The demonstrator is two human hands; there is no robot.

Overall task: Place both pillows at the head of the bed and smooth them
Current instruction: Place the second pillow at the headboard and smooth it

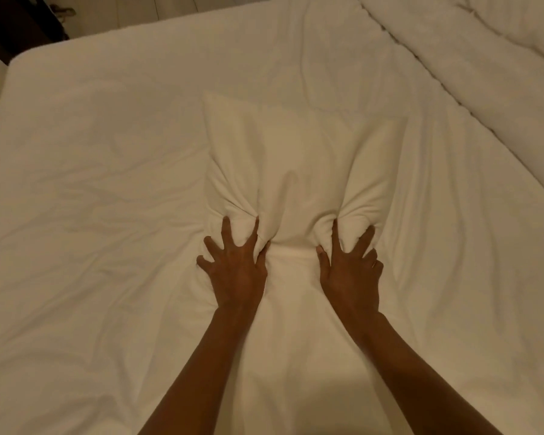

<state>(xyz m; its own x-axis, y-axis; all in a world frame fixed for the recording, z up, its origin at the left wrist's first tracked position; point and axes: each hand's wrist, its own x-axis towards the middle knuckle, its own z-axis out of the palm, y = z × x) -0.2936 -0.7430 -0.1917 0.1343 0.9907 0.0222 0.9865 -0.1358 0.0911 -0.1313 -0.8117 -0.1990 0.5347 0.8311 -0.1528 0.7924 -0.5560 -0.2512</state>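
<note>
A cream pillow lies flat on the white bed sheet, roughly in the middle of the view. My left hand presses palm-down into the pillow's near left part, fingers spread, and the fabric bunches around them. My right hand does the same on the near right part, also with spread fingers. Both hands dent the pillow and neither grips it. Only one pillow is visible.
A thick white duvet lies folded back along the right side of the bed. The mattress's far edge borders a pale floor, with dark furniture at the top left corner.
</note>
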